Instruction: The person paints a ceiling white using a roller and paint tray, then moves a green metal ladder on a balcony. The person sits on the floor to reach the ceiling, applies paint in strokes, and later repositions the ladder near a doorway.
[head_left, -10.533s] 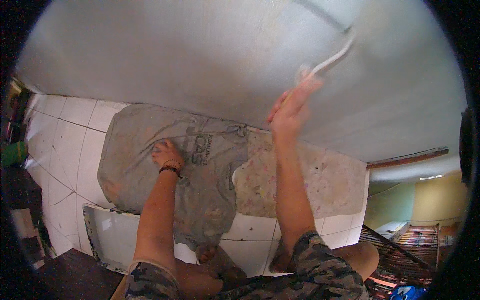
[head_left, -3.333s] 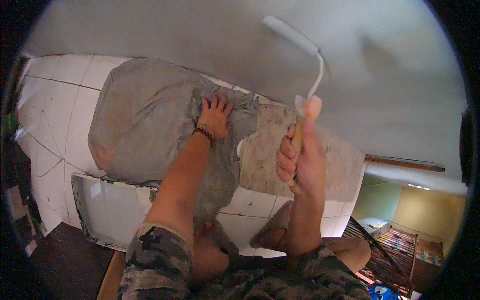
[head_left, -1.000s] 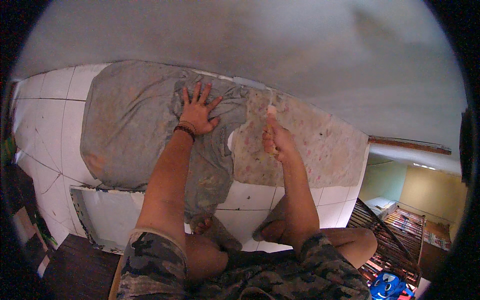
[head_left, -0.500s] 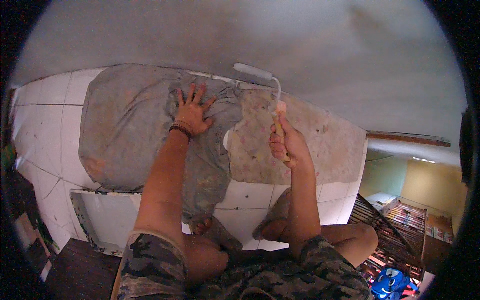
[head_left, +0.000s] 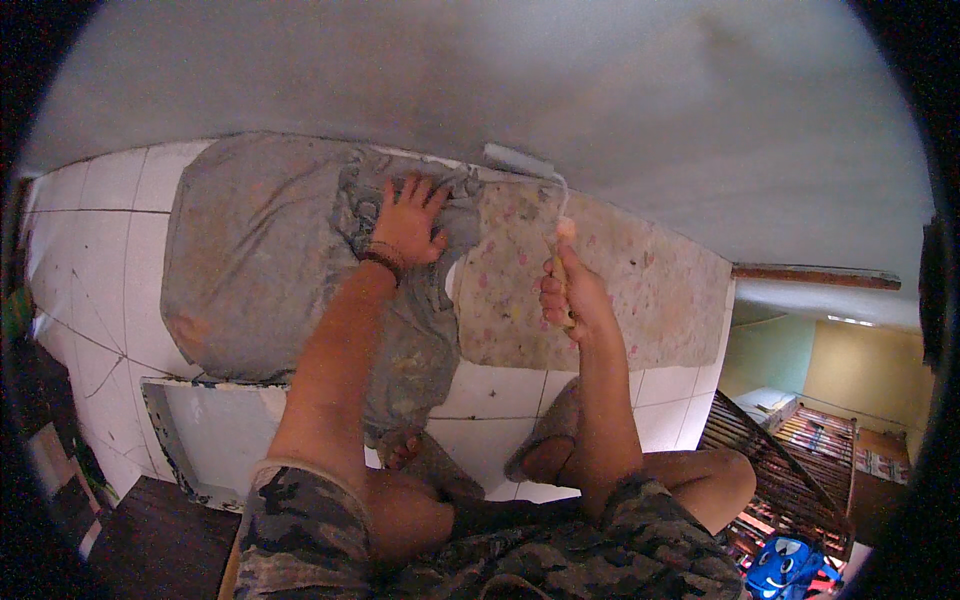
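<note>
Light roller in a closed fist, soft cloth under a spread palm

The roller (head_left: 522, 161) was in the right hand (head_left: 578, 298), its pale cover lying at the foot of the grey wall (head_left: 330, 70), just above the back edge of the tiled floor (head_left: 100, 255); whether it pressed on the wall could not be told. The right fingers were curled around the yellowish handle (head_left: 561, 283). The roller was probably light, with a stiff bent frame and a soft cover that could be slick if wet, so the handle seemed the place to grip.

The left hand (head_left: 408, 225) lay palm down, fingers spread, near the back edge of the grey cloth (head_left: 250, 250). That cloth looked limp and likely to slide or bunch; a flat palm or a pinched edge should have suited it. A patterned sheet (head_left: 620, 280) met its right edge, and a shallow tray (head_left: 235, 425) stood by its front left corner.
</note>
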